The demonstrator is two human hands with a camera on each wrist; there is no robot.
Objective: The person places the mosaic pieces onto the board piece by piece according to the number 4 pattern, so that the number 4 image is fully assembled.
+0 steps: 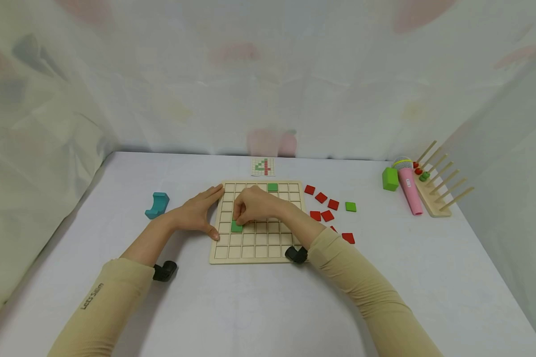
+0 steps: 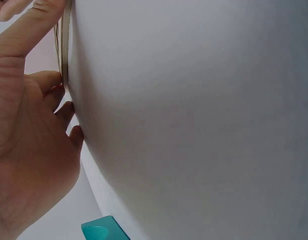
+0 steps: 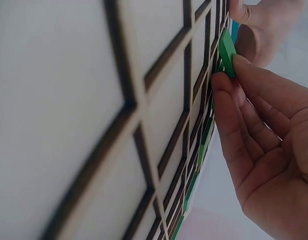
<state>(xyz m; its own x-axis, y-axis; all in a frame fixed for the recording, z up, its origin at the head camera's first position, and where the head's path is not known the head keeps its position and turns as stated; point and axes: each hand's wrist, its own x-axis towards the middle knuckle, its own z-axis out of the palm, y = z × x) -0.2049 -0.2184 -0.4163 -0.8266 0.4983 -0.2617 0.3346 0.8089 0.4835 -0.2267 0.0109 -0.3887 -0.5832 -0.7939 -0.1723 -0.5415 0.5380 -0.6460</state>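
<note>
A wooden grid board (image 1: 247, 252) lies flat on the white table. My right hand (image 1: 256, 203) reaches over its left half and pinches a green square tile (image 3: 227, 52) between thumb and finger. The tile (image 1: 236, 226) is tilted, close over a grid square. More green tiles (image 3: 192, 191) sit in the grid beyond the hand, and one green tile (image 1: 273, 187) shows in the top row. My left hand (image 1: 192, 212) steadies the board's left edge, its thumb and fingers spread along the rim.
Several red tiles (image 1: 333, 204) and a loose green tile (image 1: 350, 207) lie right of the board. A pattern card (image 1: 262, 167) is behind it. A teal arch block (image 1: 159, 204) sits left; a green block (image 1: 390, 179), pink microphone (image 1: 411, 191) and peg rack (image 1: 437, 206) stand right.
</note>
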